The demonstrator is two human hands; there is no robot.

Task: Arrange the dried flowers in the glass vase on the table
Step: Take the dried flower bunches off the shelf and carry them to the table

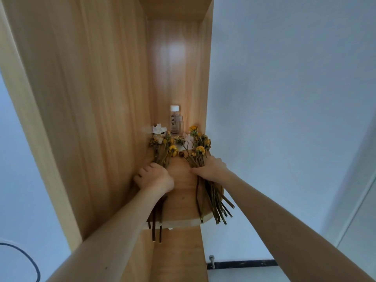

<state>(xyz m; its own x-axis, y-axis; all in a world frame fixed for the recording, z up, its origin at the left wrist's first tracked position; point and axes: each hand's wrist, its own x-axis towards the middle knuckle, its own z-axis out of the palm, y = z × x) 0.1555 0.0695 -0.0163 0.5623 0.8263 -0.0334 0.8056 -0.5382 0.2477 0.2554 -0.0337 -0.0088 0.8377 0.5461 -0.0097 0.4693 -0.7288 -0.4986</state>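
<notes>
Two bunches of dried yellow flowers lie on a narrow wooden shelf (183, 200). My left hand (152, 177) grips the stems of the left bunch (162, 147) against the shelf's left wall. My right hand (210, 167) grips the stems of the right bunch (198, 145); its stem ends (219, 208) stick out past the shelf's front edge. No glass vase shows in view.
A clear bottle with a white cap (174, 120) stands at the back of the shelf, with crumpled white paper (158, 129) to its left. Wooden side panels (91, 119) hem the shelf in. White wall lies to the right; a black cable (24, 257) hangs lower left.
</notes>
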